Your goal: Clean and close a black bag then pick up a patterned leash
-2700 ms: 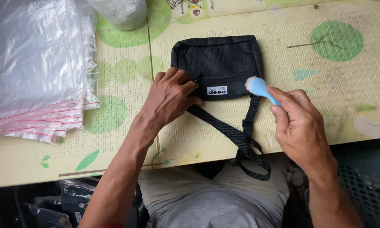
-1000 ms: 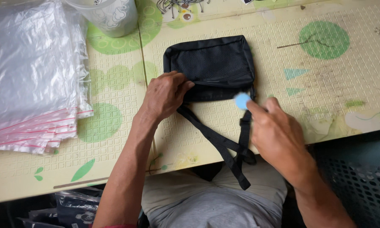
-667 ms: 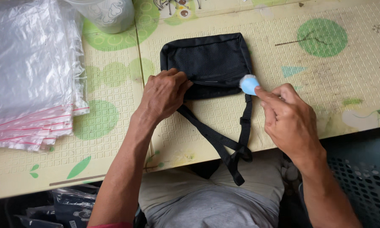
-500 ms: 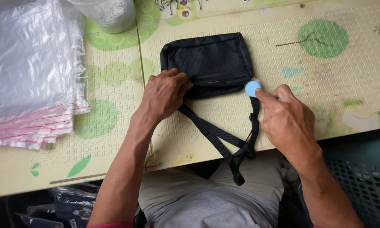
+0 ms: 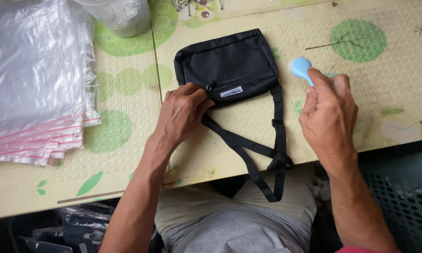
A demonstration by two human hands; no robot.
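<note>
Head view. A small black pouch (image 5: 229,70) with a mesh front lies flat on the patterned mat (image 5: 384,89), at the far middle of the surface. The left hand (image 5: 182,112) presses its curled fingers on the pouch's near left edge, beside the zipper pull. The right hand (image 5: 328,112), to the right of the pouch and clear of it, closes around the handle of a light blue brush (image 5: 301,69), whose head points far-left. The black strap (image 5: 267,150) trails over the near edge. A stack of clear zip bags (image 5: 33,79) lies far left; a translucent container (image 5: 122,16) stands beyond the pouch.
</note>
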